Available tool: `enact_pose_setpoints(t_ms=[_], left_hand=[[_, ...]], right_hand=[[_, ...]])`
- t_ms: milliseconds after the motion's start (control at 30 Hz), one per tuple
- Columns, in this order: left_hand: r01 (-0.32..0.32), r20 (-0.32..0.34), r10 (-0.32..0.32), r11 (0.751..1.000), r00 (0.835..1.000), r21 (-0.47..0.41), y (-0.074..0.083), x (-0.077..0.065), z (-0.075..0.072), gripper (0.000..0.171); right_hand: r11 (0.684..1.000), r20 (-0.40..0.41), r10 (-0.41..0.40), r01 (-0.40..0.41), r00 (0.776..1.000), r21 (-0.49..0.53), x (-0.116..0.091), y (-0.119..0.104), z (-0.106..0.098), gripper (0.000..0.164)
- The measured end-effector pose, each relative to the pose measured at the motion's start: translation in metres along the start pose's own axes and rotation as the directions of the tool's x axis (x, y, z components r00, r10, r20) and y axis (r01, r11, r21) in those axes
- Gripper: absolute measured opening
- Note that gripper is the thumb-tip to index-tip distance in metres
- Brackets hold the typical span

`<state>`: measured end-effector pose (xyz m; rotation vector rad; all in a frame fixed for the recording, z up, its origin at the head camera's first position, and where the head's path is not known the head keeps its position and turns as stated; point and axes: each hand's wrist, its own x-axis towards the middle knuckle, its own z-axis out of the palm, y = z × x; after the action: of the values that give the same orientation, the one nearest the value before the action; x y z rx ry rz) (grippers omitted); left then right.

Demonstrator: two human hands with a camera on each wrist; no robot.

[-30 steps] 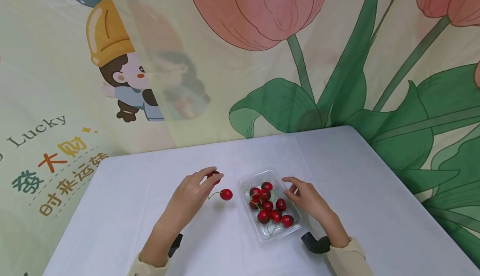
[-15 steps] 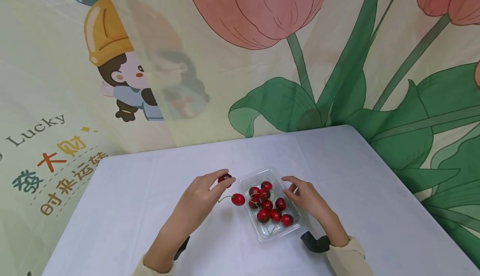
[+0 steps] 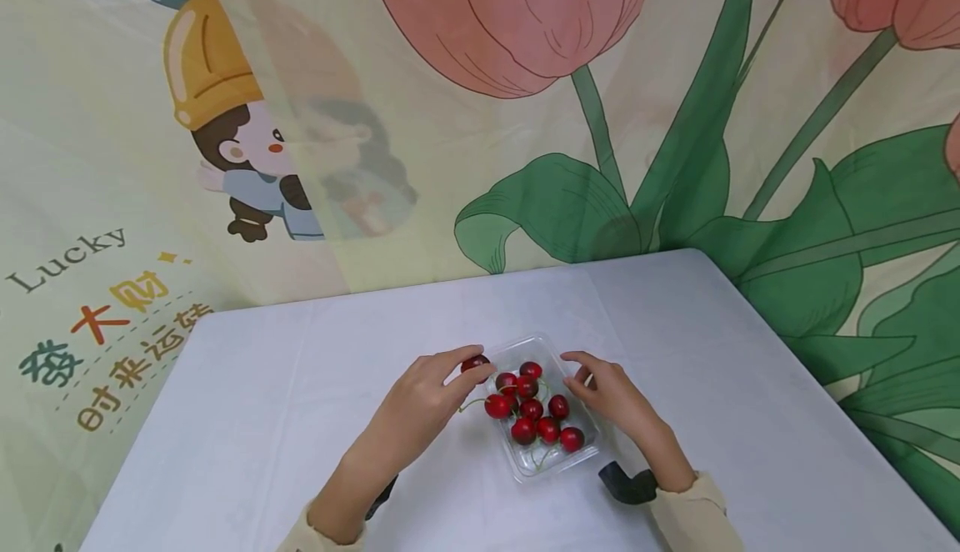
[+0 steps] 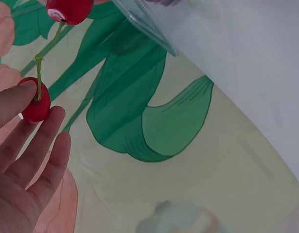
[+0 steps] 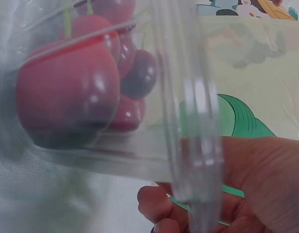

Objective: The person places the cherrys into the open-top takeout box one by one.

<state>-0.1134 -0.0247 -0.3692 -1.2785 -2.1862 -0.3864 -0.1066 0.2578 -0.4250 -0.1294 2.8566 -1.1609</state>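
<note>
My left hand pinches a dark red cherry between thumb and fingers. In the left wrist view that cherry is joined by its green stem to a second cherry, which dangles free. The head view puts the dangling cherry over the left side of a clear plastic box. Several cherries lie inside the box. At the box's right rim, my right hand rests with index finger and thumb apart against the edge. The right wrist view shows its other fingers bent below the rim.
A white cloth covers the table. Behind it hangs a printed curtain with tulips and a cartoon figure. A black wrist mount sits by the right sleeve, close to the box's near right corner.
My left hand has moved right with the two joined cherries, from the bare cloth to the box's left edge. The right hand and the box have stayed in place.
</note>
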Motion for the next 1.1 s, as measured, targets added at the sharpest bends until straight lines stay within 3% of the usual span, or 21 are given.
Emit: enact_pose_setpoints(t_ms=[433, 767, 900, 1100], left_hand=[[-0.065, 0.054, 0.07, 0.995, 0.996, -0.078, 0.018, 0.01, 0.022, 0.049], [-0.149, 0.081, 0.163, 0.976, 0.983, -0.156, 0.023, 0.014, 0.034, 0.044], [-0.144, 0.132, 0.166, 0.976, 0.977, -0.161, 0.024, 0.016, 0.036, 0.041], [-0.082, 0.229, 0.131, 0.973, 0.965, -0.214, 0.024, 0.019, 0.042, 0.037]], right_hand=[[1.0, 0.003, -0.003, 0.003, 1.0, 0.008, 0.0, 0.0, -0.001, 0.037], [1.0, 0.005, 0.01, -0.01, 1.0, 0.007, 0.0, 0.001, 0.0, 0.038], [1.0, 0.006, 0.008, -0.009, 1.0, 0.009, 0.0, 0.001, -0.001, 0.038], [1.0, 0.011, 0.005, -0.005, 1.0, 0.018, 0.001, 0.0, -0.001, 0.037]])
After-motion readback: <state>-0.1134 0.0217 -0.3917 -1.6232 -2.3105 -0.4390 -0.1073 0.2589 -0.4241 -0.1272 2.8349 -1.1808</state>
